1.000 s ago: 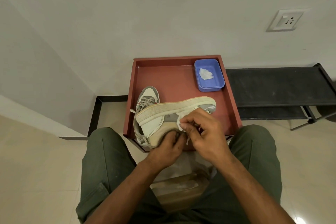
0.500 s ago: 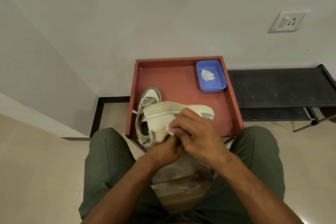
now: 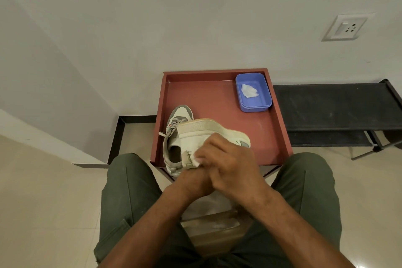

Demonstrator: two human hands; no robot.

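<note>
Head view: a white-and-grey sneaker with a beige sole (image 3: pixel 193 138) lies on its side over the near edge of the rust-red rimmed counter (image 3: pixel 280 115). Its long axis runs left to right, with the heel to the left and the toe to the right. The right hand (image 3: pixel 230 165) lies on top and is nearer the camera. Its fingers (image 3: pixel 208 148) are curled and pinch a small white wipe (image 3: pixel 197 161) against the heel end, so the unwiped length lies to their right. The left hand (image 3: pixel 190 181) sits beneath; its fingers are hidden, so I cannot tell their grip. A second grey-white sneaker (image 3: pixel 179 118) stands just behind.
</note>
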